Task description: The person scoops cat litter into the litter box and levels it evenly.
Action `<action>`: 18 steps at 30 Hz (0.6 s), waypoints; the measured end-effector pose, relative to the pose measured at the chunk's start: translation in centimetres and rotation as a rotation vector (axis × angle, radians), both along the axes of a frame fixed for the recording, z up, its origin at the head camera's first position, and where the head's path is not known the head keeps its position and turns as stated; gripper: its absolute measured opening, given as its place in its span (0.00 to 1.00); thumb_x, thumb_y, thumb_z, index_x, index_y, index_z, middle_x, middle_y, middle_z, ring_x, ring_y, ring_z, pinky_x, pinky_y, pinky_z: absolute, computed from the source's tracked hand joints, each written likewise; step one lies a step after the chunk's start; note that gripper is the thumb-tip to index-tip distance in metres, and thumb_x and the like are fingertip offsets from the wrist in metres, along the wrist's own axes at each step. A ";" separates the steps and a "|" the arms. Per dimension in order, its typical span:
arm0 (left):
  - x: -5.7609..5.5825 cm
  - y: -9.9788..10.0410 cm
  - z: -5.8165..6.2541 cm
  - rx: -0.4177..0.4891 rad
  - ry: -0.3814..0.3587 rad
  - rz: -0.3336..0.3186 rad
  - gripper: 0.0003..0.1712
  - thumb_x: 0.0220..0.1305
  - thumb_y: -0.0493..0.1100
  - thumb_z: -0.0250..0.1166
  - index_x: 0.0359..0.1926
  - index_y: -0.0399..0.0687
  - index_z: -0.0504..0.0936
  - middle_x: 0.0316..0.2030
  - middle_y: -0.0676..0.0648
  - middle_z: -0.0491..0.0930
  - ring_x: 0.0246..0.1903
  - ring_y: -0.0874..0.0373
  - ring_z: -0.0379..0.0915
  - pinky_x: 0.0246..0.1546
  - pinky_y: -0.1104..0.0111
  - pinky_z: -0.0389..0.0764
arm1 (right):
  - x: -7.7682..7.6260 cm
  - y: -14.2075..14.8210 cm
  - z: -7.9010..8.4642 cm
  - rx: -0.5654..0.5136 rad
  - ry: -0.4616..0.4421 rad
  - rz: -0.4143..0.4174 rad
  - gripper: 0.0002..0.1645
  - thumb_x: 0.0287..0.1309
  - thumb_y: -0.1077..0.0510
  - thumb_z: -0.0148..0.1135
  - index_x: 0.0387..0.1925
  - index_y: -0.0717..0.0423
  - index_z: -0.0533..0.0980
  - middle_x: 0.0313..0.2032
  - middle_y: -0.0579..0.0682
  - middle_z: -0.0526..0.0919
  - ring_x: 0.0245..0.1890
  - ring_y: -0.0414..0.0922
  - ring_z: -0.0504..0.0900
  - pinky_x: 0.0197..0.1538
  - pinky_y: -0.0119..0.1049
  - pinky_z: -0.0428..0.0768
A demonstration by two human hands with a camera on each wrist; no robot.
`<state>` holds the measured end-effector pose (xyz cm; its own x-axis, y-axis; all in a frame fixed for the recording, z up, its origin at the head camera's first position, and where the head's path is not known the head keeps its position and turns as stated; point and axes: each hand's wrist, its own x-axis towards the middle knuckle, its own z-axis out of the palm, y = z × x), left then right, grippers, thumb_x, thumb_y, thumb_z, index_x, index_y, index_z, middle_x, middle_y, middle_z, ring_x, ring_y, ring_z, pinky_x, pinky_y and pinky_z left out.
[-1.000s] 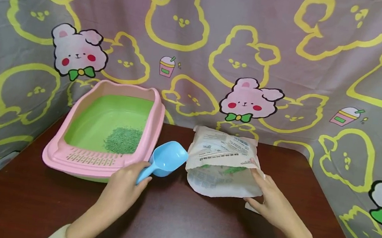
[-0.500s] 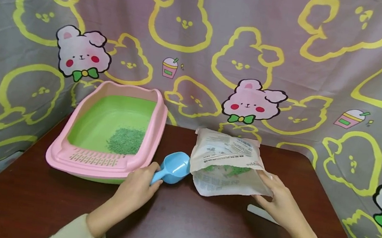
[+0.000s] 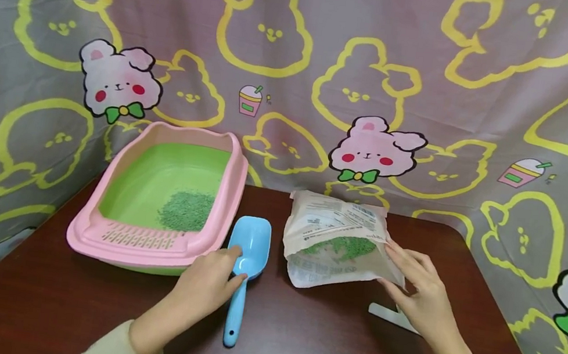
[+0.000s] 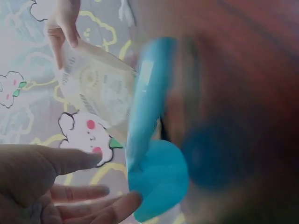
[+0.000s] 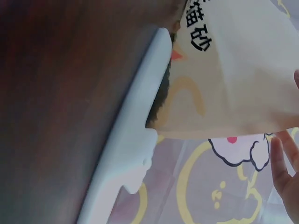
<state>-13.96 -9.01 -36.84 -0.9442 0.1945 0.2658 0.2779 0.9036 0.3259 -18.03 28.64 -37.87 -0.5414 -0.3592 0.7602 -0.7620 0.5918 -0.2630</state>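
Beside the litter box, my left hand (image 3: 210, 277) is over the bowl of a blue litter scoop (image 3: 250, 240), whose handle points toward me. In the left wrist view the fingers are spread and the scoop (image 4: 156, 177) is outside their grasp, near one fingertip; it is blurred. My right hand (image 3: 421, 289) holds the right corner of the open cat litter bag (image 3: 332, 214), fingers at its upper edge and thumb lower down. Green litter (image 3: 346, 247) shows in the bag's mouth. The right wrist view shows the bag's printed side (image 5: 219, 88) and part of the hand (image 5: 287, 163).
A pink-rimmed green litter box (image 3: 146, 252) stands at the left, with green litter (image 3: 188, 210) in one corner. A long white plastic piece (image 3: 394, 317) lies by my right hand on the dark table (image 3: 297, 342). A patterned cloth (image 3: 299, 44) hangs behind.
The scoop has swung from a slanted position in my left hand to lying with its handle toward me, and the fingers have loosened. My right hand has shifted slightly right, and the bag's mouth gapes wider.
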 end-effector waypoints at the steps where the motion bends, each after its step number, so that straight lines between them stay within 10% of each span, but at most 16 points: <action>1: -0.1 0.2 0.2 0.001 0.026 -0.006 0.16 0.56 0.43 0.74 0.39 0.41 0.77 0.26 0.47 0.77 0.22 0.52 0.76 0.21 0.62 0.74 | 0.0 -0.1 0.0 0.001 0.011 -0.003 0.34 0.65 0.37 0.57 0.55 0.62 0.80 0.56 0.57 0.83 0.48 0.38 0.71 0.27 0.17 0.64; 8: -2.1 2.6 1.2 0.017 0.095 -0.182 0.19 0.57 0.42 0.73 0.47 0.41 0.80 0.37 0.45 0.81 0.34 0.51 0.81 0.34 0.60 0.82 | -0.2 -0.4 -0.4 0.009 0.046 0.015 0.28 0.67 0.41 0.57 0.54 0.57 0.82 0.49 0.53 0.87 0.39 0.37 0.71 0.27 0.17 0.64; 18: -5.5 4.4 -0.9 0.018 0.025 -0.360 0.24 0.55 0.36 0.73 0.54 0.42 0.80 0.48 0.46 0.81 0.43 0.52 0.82 0.44 0.61 0.82 | 0.3 -0.1 -0.3 -0.010 -0.016 0.006 0.27 0.66 0.40 0.57 0.54 0.55 0.83 0.44 0.52 0.87 0.34 0.33 0.69 0.26 0.18 0.65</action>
